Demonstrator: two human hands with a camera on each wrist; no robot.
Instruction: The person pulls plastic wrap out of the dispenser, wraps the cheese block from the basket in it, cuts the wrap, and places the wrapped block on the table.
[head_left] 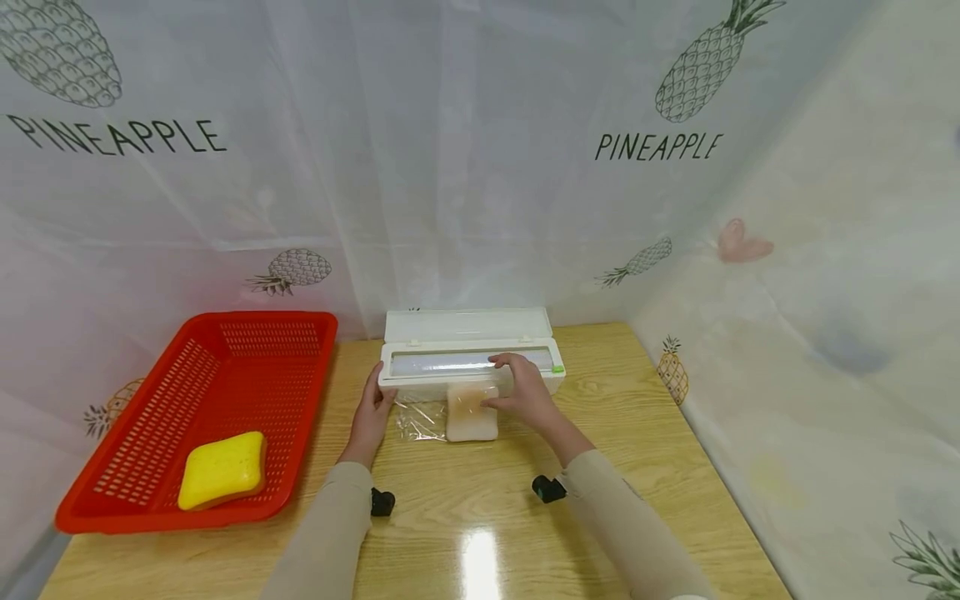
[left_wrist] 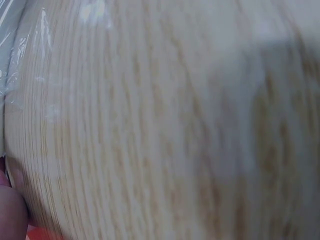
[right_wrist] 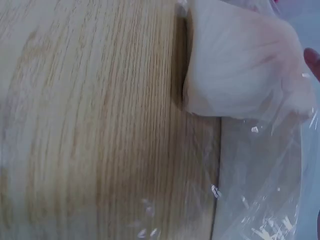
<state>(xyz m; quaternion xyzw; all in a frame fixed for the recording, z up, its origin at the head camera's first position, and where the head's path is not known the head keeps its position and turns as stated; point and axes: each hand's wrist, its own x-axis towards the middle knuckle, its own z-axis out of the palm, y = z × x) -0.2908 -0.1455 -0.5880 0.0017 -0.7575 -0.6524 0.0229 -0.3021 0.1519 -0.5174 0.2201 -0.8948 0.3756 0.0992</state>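
A long white cling film dispenser [head_left: 471, 390] stands at the back of the table, its lid [head_left: 468, 325] up and the film roll [head_left: 442, 363] showing inside. My left hand [head_left: 368, 423] grips the dispenser's left end. Against the dispenser's front lies a pale, sponge-like block [head_left: 471, 421], under clear film [head_left: 420, 421] that spreads out to its left. My right hand [head_left: 531, 402] reaches over the dispenser's right half, fingers and thumb apart, the thumb beside the block. Film also covers the block [right_wrist: 245, 65] in the right wrist view. Little of the left hand [left_wrist: 12, 212] shows in the left wrist view.
On the left sits a red plastic basket [head_left: 255, 392] with a yellow sponge [head_left: 223, 471] in it. Pineapple-printed sheets [head_left: 465, 167] hang behind and at the right of the wooden table [head_left: 450, 517]. A green slider [head_left: 557, 368] is at the dispenser's right end.
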